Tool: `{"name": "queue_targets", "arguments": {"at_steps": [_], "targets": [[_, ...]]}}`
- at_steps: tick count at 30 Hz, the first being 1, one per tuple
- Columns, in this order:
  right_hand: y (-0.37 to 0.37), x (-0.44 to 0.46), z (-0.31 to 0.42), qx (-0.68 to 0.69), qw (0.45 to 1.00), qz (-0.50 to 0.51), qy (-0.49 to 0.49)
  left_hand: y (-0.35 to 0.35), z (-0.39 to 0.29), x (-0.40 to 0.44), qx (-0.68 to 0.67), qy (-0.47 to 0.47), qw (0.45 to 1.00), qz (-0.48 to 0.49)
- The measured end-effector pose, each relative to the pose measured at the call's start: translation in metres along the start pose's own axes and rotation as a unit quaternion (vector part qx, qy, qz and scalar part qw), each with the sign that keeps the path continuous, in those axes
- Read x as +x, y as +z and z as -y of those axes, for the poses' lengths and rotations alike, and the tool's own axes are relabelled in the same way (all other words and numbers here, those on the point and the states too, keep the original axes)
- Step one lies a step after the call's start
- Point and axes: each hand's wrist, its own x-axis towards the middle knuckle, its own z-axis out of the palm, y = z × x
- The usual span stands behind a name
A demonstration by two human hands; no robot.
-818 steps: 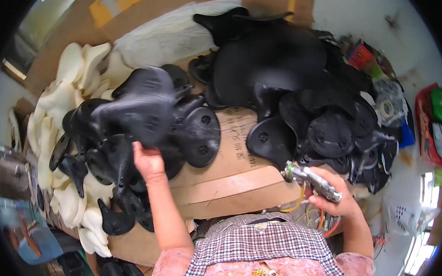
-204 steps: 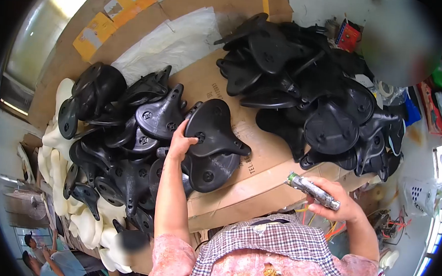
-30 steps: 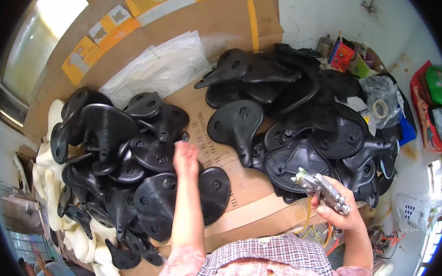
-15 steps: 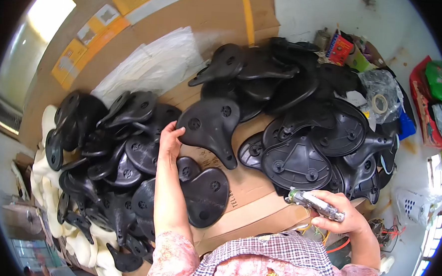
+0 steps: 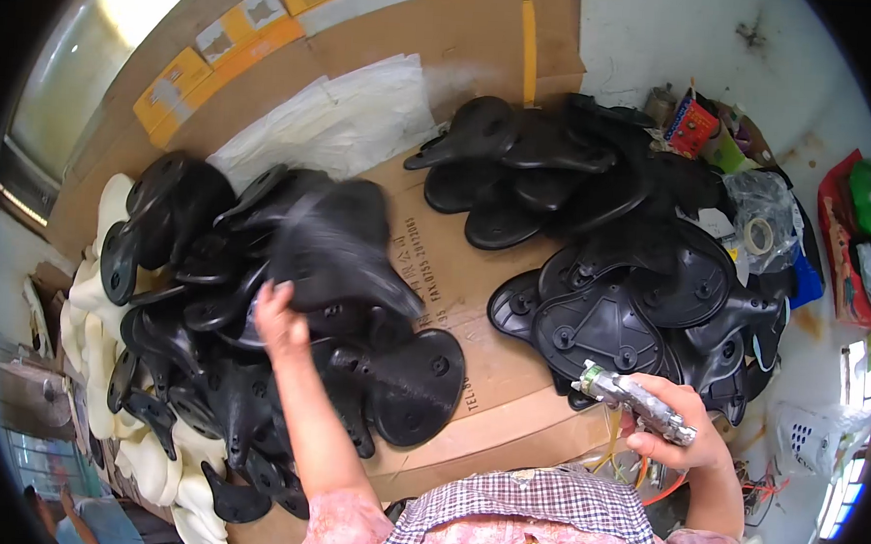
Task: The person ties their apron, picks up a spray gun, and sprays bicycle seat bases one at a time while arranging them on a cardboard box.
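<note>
My left hand (image 5: 283, 325) is smeared by motion, its fingertips at the lower left edge of a blurred black bicycle saddle (image 5: 343, 243). That saddle hangs over a heap of similar black saddles (image 5: 242, 400) on the left. My right hand (image 5: 691, 428) is closed round a silver, worn-looking cylindrical power tool (image 5: 638, 401), whose exact kind I cannot make out. The tool's greenish tip points left, just in front of an upturned saddle (image 5: 598, 330) that shows its ribbed underside in the right-hand pile.
Cardboard (image 5: 454, 303) with printed lettering covers the work surface. More black saddles (image 5: 530, 169) are stacked at the back. Cream-coloured saddle-shaped pieces (image 5: 87, 342) line the far left. A tape roll (image 5: 757, 236) and a clear plastic bag (image 5: 755, 195) lie at the back right.
My left hand and the saddle have moved left, from above the middle cardboard to over the left heap. My right hand still grips the tool. The view has shifted slightly.
</note>
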Motion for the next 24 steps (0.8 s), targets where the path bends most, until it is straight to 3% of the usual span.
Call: {"name": "queue_targets", "arguments": {"at_steps": [2, 4, 5, 8, 10, 12, 14, 15, 17, 20, 24], "targets": [[-0.008, -0.002, -0.013, 0.007, 1.0, 0.002, -0.001, -0.001, -0.018, -0.004, -0.24, 0.074, 0.964, -0.085], [-0.01, 0.0, -0.024, 0.095, 0.99, -0.093, 0.054, -0.026, 0.01, 0.022, -0.266, 0.054, 0.96, 0.066], [-0.015, 0.005, -0.026, 0.111, 0.988, -0.083, 0.064, 0.0, 0.026, 0.036, -0.197, 0.019, 0.98, 0.033], [-0.019, 0.023, -0.033, 0.129, 0.985, -0.091, 0.062, 0.084, 0.105, 0.076, -0.201, -0.215, 0.95, 0.107], [-0.024, 0.036, -0.032, 0.089, 0.992, -0.07, 0.047, 0.163, 0.154, 0.088, -0.112, -0.333, 0.936, 0.025], [-0.027, 0.049, -0.03, 0.049, 0.997, -0.061, 0.015, 0.228, 0.196, 0.111, -0.011, -0.43, 0.902, 0.018], [-0.029, 0.056, -0.026, 0.033, 0.997, -0.067, 0.009, 0.271, 0.231, 0.13, -0.003, -0.491, 0.87, -0.046], [-0.03, 0.057, -0.026, 0.029, 0.997, -0.07, 0.005, 0.278, 0.24, 0.131, -0.006, -0.493, 0.869, -0.044], [-0.032, 0.057, -0.024, 0.029, 0.997, -0.077, 0.0, 0.294, 0.227, 0.118, -0.067, -0.408, 0.909, -0.056], [-0.037, 0.05, -0.021, 0.04, 0.995, -0.09, 0.023, 0.25, 0.178, 0.096, -0.132, -0.329, 0.934, 0.037], [-0.04, 0.046, -0.016, 0.0, 0.999, -0.04, 0.013, 0.148, 0.105, 0.052, 0.062, -0.182, 0.969, 0.153]]}}
